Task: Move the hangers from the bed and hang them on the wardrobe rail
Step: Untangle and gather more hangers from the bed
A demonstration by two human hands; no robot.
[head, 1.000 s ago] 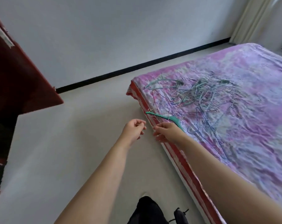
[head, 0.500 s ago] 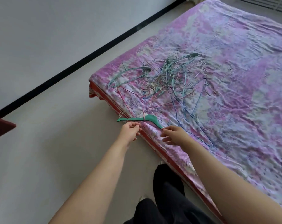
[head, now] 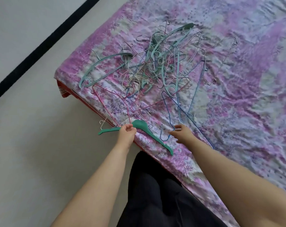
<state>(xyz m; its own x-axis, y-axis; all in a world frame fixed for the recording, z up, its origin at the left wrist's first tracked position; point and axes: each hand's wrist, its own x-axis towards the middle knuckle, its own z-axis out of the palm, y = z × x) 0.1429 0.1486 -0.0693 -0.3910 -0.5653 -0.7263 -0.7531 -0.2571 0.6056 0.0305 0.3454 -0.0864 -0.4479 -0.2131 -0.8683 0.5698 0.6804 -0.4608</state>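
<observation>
Head camera, looking down over two bare forearms at the corner of a bed [head: 237, 104] with a crumpled pink and lilac cover. One solid green hanger [head: 148, 131] lies apart from the rest at the near edge. Behind it sits a tangled heap of hangers [head: 158, 66], thin wire ones in blue, pink and pale tones mixed with a few pale green plastic ones; they overlap too much to count.

The left hand [head: 126, 132] has its fingers curled round the green hanger close to the neck, thumb and fingertips pinching it. One arm of the hanger sticks out past the bed edge over the floor [head: 40, 145], with the small metal hook poking up beside it. The other arm runs away from the fingers across the cover toward the person's right and nearer side. Its long axis lies roughly along the bed edge.

The right hand [head: 183, 134] hovers just beside a blue wire hanger [head: 170, 123], fingers spread and loosely bent, gripping nothing that can be seen. Dark trousers [head: 155, 194] show between the arms.
</observation>
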